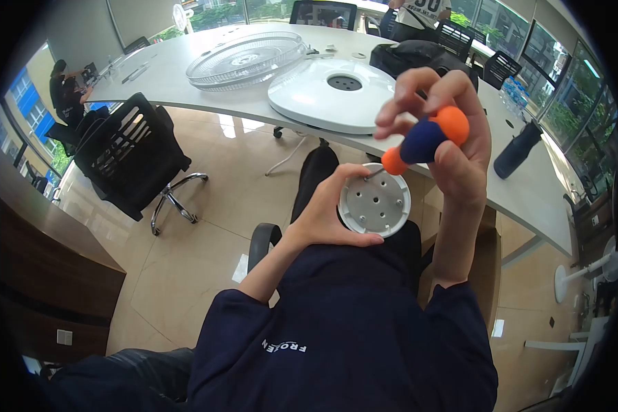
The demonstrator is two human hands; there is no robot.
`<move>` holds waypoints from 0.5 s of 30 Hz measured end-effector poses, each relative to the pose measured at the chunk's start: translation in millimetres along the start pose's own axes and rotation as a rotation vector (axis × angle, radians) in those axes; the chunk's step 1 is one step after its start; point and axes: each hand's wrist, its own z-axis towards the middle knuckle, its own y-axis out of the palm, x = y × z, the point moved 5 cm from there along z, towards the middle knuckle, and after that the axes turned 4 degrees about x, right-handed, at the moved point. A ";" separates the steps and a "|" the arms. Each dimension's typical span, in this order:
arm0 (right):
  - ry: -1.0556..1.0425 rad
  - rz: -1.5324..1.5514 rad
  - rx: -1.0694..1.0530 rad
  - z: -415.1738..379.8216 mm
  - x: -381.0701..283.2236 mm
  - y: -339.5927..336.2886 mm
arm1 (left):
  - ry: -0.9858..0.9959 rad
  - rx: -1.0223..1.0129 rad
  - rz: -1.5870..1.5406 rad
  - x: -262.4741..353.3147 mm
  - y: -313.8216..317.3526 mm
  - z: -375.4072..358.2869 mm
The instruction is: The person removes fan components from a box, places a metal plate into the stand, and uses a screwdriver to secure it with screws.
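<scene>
My left hand [321, 214] grips a round white plastic part [371, 214] by its rim, above my lap. Its face is grey-white, with several dark holes and small posts inside a raised edge. In my right hand [468, 165] is a stubby screwdriver [421, 142] with an orange and dark blue handle. Its thin metal shaft slants down to the left, and the tip is at the upper rim of the part, close to my left fingers. Whether the tip sits in a screw cannot be made out. My right thumb presses the handle while some fingers are raised.
On the white table [240, 103] ahead lie a large white round base [309, 96], a clear fan grille [247, 58] and a black bag [408, 56]. A dark bottle [518, 149] stands right. An office chair [127, 154] is at the left; other people are farther off.
</scene>
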 end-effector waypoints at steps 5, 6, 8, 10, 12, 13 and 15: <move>0.101 -0.010 0.019 -4.9 7.4 -0.9 | 0.073 -0.005 0.007 2.4 -1.3 2.5; 0.152 0.046 0.059 -4.8 6.6 1.3 | 0.059 -0.012 0.024 3.3 -2.0 1.8; 0.207 0.105 0.080 -3.3 5.9 0.6 | 0.051 -0.003 0.048 3.3 -4.8 1.7; 0.015 -0.302 -0.001 -1.7 -0.3 -2.9 | 0.037 -0.038 0.026 -0.4 -3.4 -0.5; 0.035 -0.309 -0.033 -7.6 -1.3 -6.4 | 0.056 -0.024 0.028 5.3 -3.7 1.1; 0.068 -0.328 -0.053 -11.8 -0.1 -10.7 | 0.067 -0.018 0.011 7.6 -3.4 0.5; 0.152 -0.302 -0.107 -11.5 5.8 -13.8 | 0.069 -0.011 0.033 7.2 -3.8 -0.7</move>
